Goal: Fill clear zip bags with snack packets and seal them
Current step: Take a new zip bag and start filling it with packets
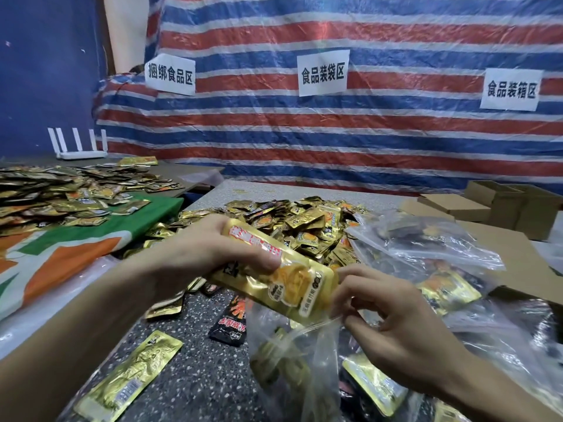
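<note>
Tabletop (195,360), speckled: we log one loose gold packet (128,382) lying lower left. Our left hand (210,248), grip closed round a gold snack packet (283,272), holds it tilted, lower end at the mouth of the clear zip bag (292,367). Our right hand (396,318), grip narrow, pinches the bag's rim. Filled bags (426,251) lie to the right, with cardboard boxes (502,208) behind them.

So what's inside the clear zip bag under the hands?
Through the clear plastic zip bag, at least one gold foil snack packet shows inside. Creased plastic blurs the rest, so the count is unclear. The left hand holds a second gold packet at the bag's mouth.
</note>
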The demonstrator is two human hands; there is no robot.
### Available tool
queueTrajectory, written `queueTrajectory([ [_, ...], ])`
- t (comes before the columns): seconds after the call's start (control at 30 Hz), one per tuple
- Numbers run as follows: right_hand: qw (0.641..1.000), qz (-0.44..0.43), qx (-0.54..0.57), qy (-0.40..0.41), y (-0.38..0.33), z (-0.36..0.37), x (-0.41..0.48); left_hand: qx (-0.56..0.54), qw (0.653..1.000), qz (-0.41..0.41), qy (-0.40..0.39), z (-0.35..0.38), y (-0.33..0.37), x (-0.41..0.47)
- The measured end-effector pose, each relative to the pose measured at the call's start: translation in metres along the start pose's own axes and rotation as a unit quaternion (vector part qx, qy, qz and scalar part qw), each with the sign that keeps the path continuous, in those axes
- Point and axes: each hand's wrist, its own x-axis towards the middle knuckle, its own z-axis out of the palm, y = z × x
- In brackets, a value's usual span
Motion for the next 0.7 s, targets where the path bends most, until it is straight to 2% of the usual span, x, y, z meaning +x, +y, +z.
queueTrajectory([
  [0.17,0.997,-0.016,-0.070,0.026,-0.004,0.001,-0.001,0.033,0.999,-0.029,0.003,-0.005,0.013,0.002],
  [0.3,0.996,0.000,-0.076,0.052,-0.006,0.001,-0.003,0.097,0.993,-0.055,0.037,-0.002,0.013,0.003],
  [0.4,0.997,-0.008,-0.071,0.043,-0.012,0.001,-0.001,0.141,0.986,-0.083,0.015,0.011,0.016,0.005],
  [0.57,0.997,-0.026,-0.058,0.045,-0.019,0.008,0.002,0.327,0.942,-0.073,0.021,0.047,0.013,0.020],
  [0.7,0.996,-0.033,-0.057,0.065,-0.021,0.004,0.002,0.389,0.917,-0.070,-0.055,0.057,0.011,0.025],
])
